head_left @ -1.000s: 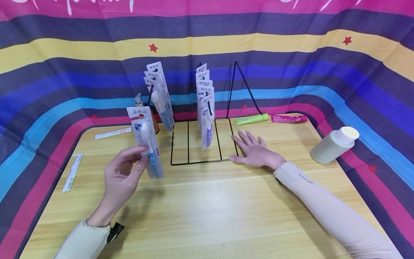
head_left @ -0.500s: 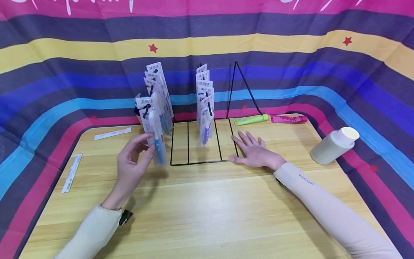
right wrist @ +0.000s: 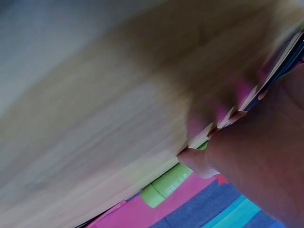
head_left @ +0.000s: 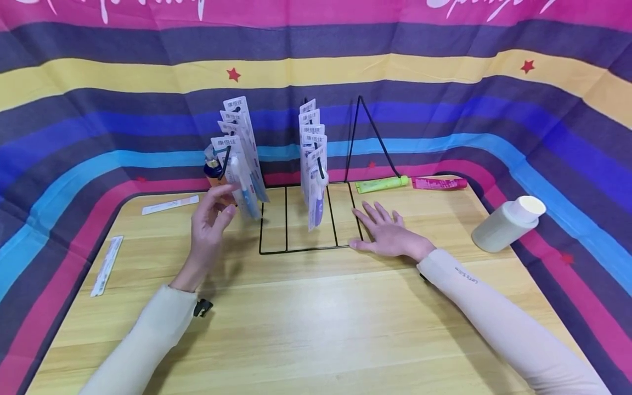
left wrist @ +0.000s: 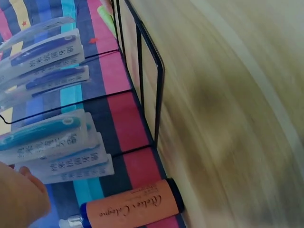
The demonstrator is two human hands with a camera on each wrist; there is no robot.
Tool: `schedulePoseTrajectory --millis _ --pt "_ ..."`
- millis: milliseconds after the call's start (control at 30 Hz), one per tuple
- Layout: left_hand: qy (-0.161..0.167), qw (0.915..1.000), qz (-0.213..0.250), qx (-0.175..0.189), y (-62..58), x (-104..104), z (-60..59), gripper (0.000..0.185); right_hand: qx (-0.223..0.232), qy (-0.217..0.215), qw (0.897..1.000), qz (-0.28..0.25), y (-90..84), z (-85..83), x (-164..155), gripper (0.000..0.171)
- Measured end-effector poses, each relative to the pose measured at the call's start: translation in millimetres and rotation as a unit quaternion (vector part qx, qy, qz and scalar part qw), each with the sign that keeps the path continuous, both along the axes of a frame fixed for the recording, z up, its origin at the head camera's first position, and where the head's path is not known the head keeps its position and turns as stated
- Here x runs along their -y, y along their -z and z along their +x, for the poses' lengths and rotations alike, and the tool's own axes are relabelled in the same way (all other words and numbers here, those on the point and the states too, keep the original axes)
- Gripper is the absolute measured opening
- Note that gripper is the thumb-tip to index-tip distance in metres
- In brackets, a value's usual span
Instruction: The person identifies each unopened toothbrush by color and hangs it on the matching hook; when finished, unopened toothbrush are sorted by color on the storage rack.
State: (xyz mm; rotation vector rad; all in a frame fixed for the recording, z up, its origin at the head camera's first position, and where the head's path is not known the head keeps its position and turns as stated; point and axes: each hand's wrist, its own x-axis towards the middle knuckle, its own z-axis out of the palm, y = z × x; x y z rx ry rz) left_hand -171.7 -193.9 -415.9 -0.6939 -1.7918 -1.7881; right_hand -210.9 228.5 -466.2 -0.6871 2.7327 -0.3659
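Observation:
My left hand is beside the front blue toothbrush pack, thumb and index finger apart, the index fingertip at the pack's edge. Whether it touches is hard to tell. That pack hangs on the left hook of a black wire rack, in front of several similar packs. In the left wrist view part of the hand shows below the hanging packs. My right hand lies spread on the table, fingers over the rack's right base wire.
Purple toothbrush packs hang on the middle hook. An orange bottle stands behind my left hand. Green and pink tubes lie at the back. A pale bottle leans right; thin packets lie left.
My left hand has carried the blue toothbrush pack onto the left hook and moved it back along it; thumb and finger have since parted. My right hand stays in place.

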Motion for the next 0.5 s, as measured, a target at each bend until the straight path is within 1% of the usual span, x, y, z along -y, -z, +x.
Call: schedulePoseTrajectory --millis 100,200,267,300,333,367,400,433,500 --pt "-0.005 0.9999 -0.009 0.002 2.2 4 -1.2 0.034 0.003 -0.003 1.0 -0.004 -1.3 -1.9 -2 0.101" --pt "-0.017 0.9993 -0.032 0.008 4.0 10 3.0 0.034 0.01 -0.009 1.0 -0.014 -4.9 -1.9 -8 0.102" --pt "-0.035 0.9969 -0.068 0.018 4.3 17 8.7 0.035 0.011 -0.017 0.999 -0.024 -8.5 1.1 -15 0.101" --pt "-0.047 0.9945 -0.09 0.023 4.2 22 12.4 0.036 0.007 -0.024 0.999 -0.034 -11.0 3.8 -19 0.099" --pt "-0.062 0.9903 -0.122 0.025 4.6 27 16.4 0.038 -0.002 -0.03 0.999 -0.041 -13.3 7.3 -25 0.097" --pt "-0.079 0.983 -0.164 0.024 4.8 33 20.8 0.041 -0.017 -0.036 0.998 -0.047 -15.5 11.2 -31 0.094" --pt "-0.098 0.9724 -0.211 0.02 5.2 39 25.2 0.043 -0.038 -0.043 0.997 -0.051 -17.5 15.9 -37 0.091" --pt "-0.118 0.958 -0.261 0.011 5.9 46 29.8 0.045 -0.06 -0.05 0.995 -0.053 -19.3 20.8 -44 0.088" --pt "-0.156 0.9197 -0.36 -0.013 7.7 58 39.7 0.051 -0.116 -0.06 0.99 -0.047 -21.9 31.3 -59 0.082"
